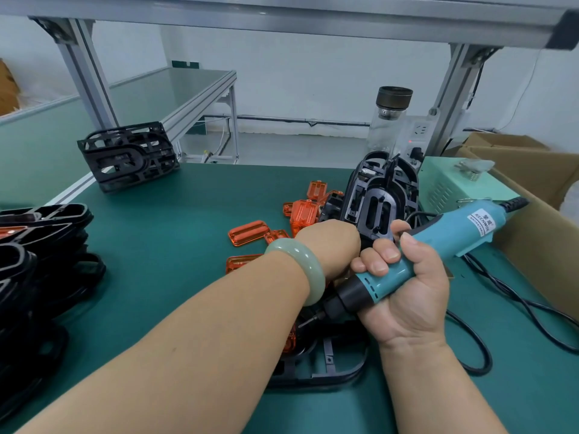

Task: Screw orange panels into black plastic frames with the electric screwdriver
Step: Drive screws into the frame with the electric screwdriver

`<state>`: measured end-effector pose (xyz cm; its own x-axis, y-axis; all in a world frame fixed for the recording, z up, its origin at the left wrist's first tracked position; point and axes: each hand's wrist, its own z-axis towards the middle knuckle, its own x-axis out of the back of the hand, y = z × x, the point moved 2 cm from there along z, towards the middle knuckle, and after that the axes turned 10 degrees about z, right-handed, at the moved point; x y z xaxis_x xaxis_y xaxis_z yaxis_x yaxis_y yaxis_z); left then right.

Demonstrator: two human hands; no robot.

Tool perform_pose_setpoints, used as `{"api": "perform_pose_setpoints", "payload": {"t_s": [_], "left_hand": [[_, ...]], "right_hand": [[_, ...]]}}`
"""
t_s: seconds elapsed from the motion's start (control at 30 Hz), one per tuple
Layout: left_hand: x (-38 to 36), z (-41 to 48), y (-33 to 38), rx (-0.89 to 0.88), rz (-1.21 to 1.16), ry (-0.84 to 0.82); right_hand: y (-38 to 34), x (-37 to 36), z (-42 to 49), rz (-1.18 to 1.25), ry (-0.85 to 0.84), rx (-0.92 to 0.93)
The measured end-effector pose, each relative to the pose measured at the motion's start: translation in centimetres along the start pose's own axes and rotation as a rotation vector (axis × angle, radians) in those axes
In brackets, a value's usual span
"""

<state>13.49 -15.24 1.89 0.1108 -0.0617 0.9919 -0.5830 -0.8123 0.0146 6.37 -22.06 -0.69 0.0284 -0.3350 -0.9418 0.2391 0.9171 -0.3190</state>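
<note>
The electric screwdriver [438, 245] is gripped tight by the right hand [404, 292], with the fingers wrapped all the way round its blue body. Its long line runs from high on the right to low on the left. The bit [308, 321] at the low end is pointed at the black frame [329, 368], which is laid flat on the green mat [175, 233], close to the person.

An orange panel [289, 341] is seen in that frame, just under the bit and to its left — only an edge shows. Whether the bit touches it cannot be told.

The left hand [329, 245] is bent down just beside the tool's front, but its fingers are hidden behind the wrist (so what is held, if anything, cannot be told). Next, the bit likely has to be brought down into a screw hole.

Loose orange panels [249, 232] are scattered further back on the mat. A pile of black frames [40, 261] is stacked at the left, and the tool's cord [517, 302] is looped at the right.
</note>
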Motion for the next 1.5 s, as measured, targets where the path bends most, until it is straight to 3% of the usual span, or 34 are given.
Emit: {"api": "perform_pose_setpoints", "payload": {"t_s": [0.63,0.8,0.93,1.1,1.37,1.5], "left_hand": [[-0.7,-1.4,-0.6,0.06,-0.265,0.204],[-0.7,-2.2,-1.1,0.07,-0.427,0.342],[-1.4,-3.3,-2.2,0.207,-0.66,0.467],[-2.7,-5.6,-3.9,0.355,-1.055,0.482],[-3.3,-10.0,-5.0,0.44,-1.532,0.538],[-3.6,-11.9,-4.9,0.468,-1.882,0.53]], "right_hand": [[0.3,-0.1,0.0,0.024,-0.017,-0.017],[0.2,-0.1,-0.1,0.007,-0.005,-0.014],[0.2,0.0,-0.2,-0.019,-0.009,0.006],[0.3,0.0,-0.2,-0.026,-0.013,0.002],[0.5,0.0,-0.3,-0.041,-0.013,0.007],[0.7,0.0,-0.3,-0.029,-0.011,0.001]]}}
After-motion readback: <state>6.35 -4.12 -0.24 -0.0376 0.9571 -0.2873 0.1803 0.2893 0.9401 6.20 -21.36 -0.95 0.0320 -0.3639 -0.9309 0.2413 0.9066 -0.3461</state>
